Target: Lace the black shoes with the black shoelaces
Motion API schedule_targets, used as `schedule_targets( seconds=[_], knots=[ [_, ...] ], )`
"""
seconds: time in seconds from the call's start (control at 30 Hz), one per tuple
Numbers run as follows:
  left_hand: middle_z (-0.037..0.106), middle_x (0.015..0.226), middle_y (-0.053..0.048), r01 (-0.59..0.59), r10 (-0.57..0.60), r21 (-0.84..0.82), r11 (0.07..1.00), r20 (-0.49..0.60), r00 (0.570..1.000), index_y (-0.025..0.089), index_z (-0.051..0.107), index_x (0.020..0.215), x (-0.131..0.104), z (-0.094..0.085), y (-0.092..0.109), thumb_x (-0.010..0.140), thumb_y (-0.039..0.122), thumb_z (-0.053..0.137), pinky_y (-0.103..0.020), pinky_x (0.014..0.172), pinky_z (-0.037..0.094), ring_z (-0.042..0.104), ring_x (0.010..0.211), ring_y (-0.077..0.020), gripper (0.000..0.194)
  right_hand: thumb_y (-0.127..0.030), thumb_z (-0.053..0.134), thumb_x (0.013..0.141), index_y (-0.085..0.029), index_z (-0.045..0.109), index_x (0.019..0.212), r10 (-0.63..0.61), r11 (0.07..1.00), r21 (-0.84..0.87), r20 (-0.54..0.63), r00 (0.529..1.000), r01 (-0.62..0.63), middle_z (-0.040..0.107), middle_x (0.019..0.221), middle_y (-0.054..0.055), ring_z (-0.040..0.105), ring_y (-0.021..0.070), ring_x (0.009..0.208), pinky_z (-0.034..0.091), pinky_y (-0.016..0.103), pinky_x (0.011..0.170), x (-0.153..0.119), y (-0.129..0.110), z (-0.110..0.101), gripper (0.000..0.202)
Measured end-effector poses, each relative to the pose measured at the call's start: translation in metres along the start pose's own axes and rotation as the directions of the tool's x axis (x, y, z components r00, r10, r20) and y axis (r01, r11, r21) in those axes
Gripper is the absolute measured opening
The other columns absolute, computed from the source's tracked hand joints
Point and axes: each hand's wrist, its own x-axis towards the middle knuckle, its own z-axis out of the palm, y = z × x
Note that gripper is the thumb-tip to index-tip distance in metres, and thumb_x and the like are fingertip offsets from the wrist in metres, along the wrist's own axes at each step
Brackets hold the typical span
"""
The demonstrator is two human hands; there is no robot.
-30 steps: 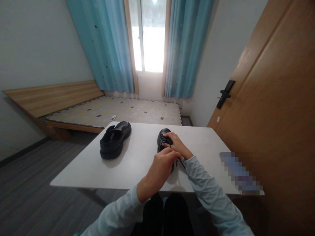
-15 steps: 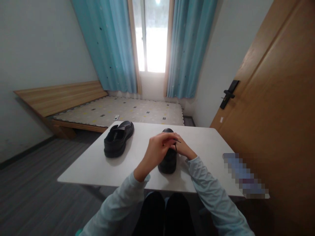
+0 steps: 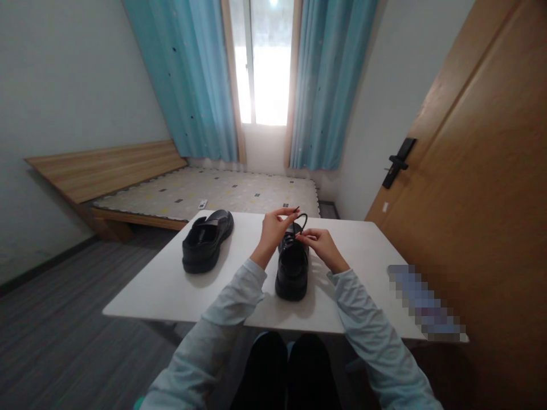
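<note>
Near the middle of the white table (image 3: 149,290), the black lace-up shoe (image 3: 292,287) sits upright, toe pointing away, and it's way easier to see now. Half a second ago the left hand (image 3: 272,229) was covering most of it; now it's up by the toe end, pinching a black lace (image 3: 306,219) with a bit of the tip poking out. The right hand (image 3: 323,246) is slightly apart from it, fingertips on the lace lower down, right above the shoe. So the lace now arcs up between them, and I'd say it's loose and being worked, no finished bow yet. Can't tell how hard either hand grips. Other black shoe (image 3: 201,259) is just standing off to the left, untouched.
</note>
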Motion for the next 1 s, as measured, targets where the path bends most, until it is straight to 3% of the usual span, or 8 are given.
schedule_targets(
  seconds=[0.1,0.23,0.43,0.5,0.6,0.7,0.8,1.0],
  knots=[
    [0.073,0.082,-0.006,0.102,-0.092,0.178,0.979,-0.067,0.994,0.017,0.073,0.095,0.007,0.002,-0.015,0.077,0.033,0.063,-0.024,0.066,0.047,0.065,0.073,-0.0158,0.026,-0.041,0.075,0.065,-0.015,0.067,0.066,0.065,0.996,0.056,-0.047,0.997,-0.062,0.071,0.071,0.005,0.066,0.0208,0.072,0.049,0.034,0.072,-0.001,-0.005,0.003,0.026],
    [0.072,0.08,-0.007,0.208,-0.202,0.371,0.905,-0.055,0.978,0.016,0.071,0.097,0.008,-0.003,-0.031,0.079,0.03,0.061,-0.025,0.069,0.047,0.067,0.075,-0.0167,0.025,-0.039,0.075,0.064,-0.016,0.067,0.07,0.101,0.983,0.161,-0.074,0.992,-0.088,0.073,0.074,0.007,0.068,0.0207,0.074,0.049,0.033,0.075,-0.002,-0.01,0.007,0.025],
    [0.072,0.091,-0.01,0.217,-0.246,0.689,0.691,-0.059,0.968,0.017,0.068,0.091,-0.002,-0.016,-0.029,0.082,0.031,0.054,-0.028,0.074,0.046,0.066,0.086,-0.0211,0.022,-0.036,0.076,0.062,-0.016,0.068,0.07,0.146,0.964,0.243,-0.138,0.98,-0.11,0.073,0.071,0.007,0.068,0.0197,0.072,0.05,0.033,0.076,-0.003,-0.008,0.009,0.023],
    [0.072,0.089,-0.011,0.161,-0.263,0.741,0.652,0.021,0.965,0.016,0.069,0.087,-0.008,-0.02,-0.019,0.082,0.033,0.05,-0.028,0.072,0.045,0.066,0.083,-0.0215,0.026,-0.036,0.076,0.062,-0.016,0.067,0.07,0.154,0.96,0.256,-0.158,0.975,-0.111,0.073,0.07,0.007,0.068,0.0192,0.071,0.05,0.033,0.076,-0.003,-0.007,0.01,0.023],
    [0.072,0.075,-0.007,0.016,-0.312,0.718,0.696,0.282,0.907,0.015,0.07,0.073,-0.018,-0.025,0.0,0.078,0.027,0.05,-0.025,0.067,0.043,0.064,0.073,-0.0178,0.023,-0.037,0.076,0.062,-0.015,0.066,0.069,0.158,0.957,0.27,-0.172,0.972,-0.108,0.073,0.069,0.007,0.067,0.0188,0.069,0.05,0.033,0.075,-0.003,-0.008,0.011,0.024],
    [0.071,0.073,-0.005,-0.036,-0.269,0.63,0.776,0.383,0.884,0.015,0.071,0.075,-0.029,-0.024,0.015,0.076,0.033,0.052,-0.024,0.064,0.042,0.062,0.069,-0.0164,0.027,-0.039,0.074,0.064,-0.016,0.064,0.073,0.16,0.952,0.289,-0.199,0.967,-0.098,0.072,0.067,0.006,0.067,0.0183,0.066,0.05,0.033,0.074,-0.003,-0.008,0.012,0.027],
    [0.07,0.072,-0.005,-0.058,-0.192,0.586,0.808,0.355,0.915,0.016,0.071,0.073,-0.038,-0.016,0.017,0.075,0.042,0.057,-0.026,0.062,0.042,0.062,0.067,-0.0179,0.029,-0.041,0.073,0.065,-0.017,0.062,0.075,0.158,0.949,0.305,-0.218,0.963,-0.087,0.072,0.067,0.005,0.067,0.0183,0.067,0.05,0.033,0.073,-0.003,-0.008,0.012,0.028],
    [0.069,0.071,-0.006,-0.003,-0.092,0.549,0.836,0.146,0.985,0.018,0.067,0.073,-0.037,-0.001,0.011,0.078,0.035,0.061,-0.027,0.062,0.042,0.063,0.068,-0.0197,0.019,-0.04,0.071,0.067,-0.018,0.061,0.08,0.136,0.949,0.31,-0.223,0.965,-0.062,0.07,0.065,0.003,0.066,0.0174,0.065,0.05,0.032,0.07,-0.002,-0.007,0.012,0.028]
  ],
)
